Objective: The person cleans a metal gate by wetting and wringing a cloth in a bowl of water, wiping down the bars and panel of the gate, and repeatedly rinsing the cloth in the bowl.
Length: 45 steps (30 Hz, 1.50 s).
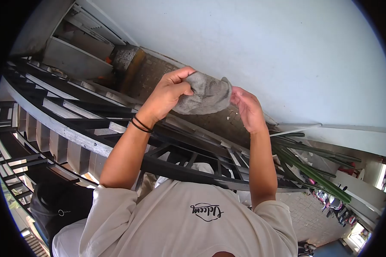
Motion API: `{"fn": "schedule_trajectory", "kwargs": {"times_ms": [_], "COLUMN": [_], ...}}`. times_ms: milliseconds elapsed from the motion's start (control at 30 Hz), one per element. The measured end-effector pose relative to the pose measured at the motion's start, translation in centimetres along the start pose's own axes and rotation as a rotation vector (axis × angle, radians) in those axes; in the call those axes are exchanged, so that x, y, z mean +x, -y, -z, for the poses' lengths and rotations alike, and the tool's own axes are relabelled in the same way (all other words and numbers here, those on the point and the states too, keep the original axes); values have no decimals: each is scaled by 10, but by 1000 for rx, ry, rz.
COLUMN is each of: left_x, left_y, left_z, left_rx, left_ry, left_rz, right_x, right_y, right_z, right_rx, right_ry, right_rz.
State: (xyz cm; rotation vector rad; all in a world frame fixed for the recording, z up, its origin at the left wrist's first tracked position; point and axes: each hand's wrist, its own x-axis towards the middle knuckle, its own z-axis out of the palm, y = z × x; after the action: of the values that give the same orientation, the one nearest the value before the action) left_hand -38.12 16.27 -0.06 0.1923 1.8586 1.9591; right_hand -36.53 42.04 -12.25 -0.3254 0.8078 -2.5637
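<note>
A crumpled grey cloth point(208, 95) is held up in front of me, near the top centre of the view. My left hand point(169, 94) grips its left side, thumb and fingers pressed on the fabric; black bands circle that wrist. At the cloth's right edge is my right hand point(248, 109), palm side partly showing, its curled fingertips closed at the fabric. The cloth's far edge is folded, and its shape sags slightly between the hands.
A curved metal railing point(85, 143) with black bars runs below my arms. Beyond it stands a white wall point(287, 51), with brick paving point(158, 64) at its foot. Long green plant stems point(313, 171) lie at the right. A black bag point(58, 210) is at lower left.
</note>
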Motion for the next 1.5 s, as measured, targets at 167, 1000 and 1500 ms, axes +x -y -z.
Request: {"fn": "schedule_trajectory", "kwargs": {"times_ms": [167, 1000, 1500], "left_x": [-1, 10, -15], "left_y": [-24, -46, -58], "left_z": [-5, 10, -2], "left_rx": [251, 492, 591], "left_ry": [103, -161, -220], "left_rz": [6, -106, -278], "right_x": [24, 38, 25], "right_y": [0, 75, -10], "right_z": [-75, -86, -54], "right_rx": [-704, -1386, -345], "right_ry": [-330, -139, -124], "right_rz": [156, -70, -62]}}
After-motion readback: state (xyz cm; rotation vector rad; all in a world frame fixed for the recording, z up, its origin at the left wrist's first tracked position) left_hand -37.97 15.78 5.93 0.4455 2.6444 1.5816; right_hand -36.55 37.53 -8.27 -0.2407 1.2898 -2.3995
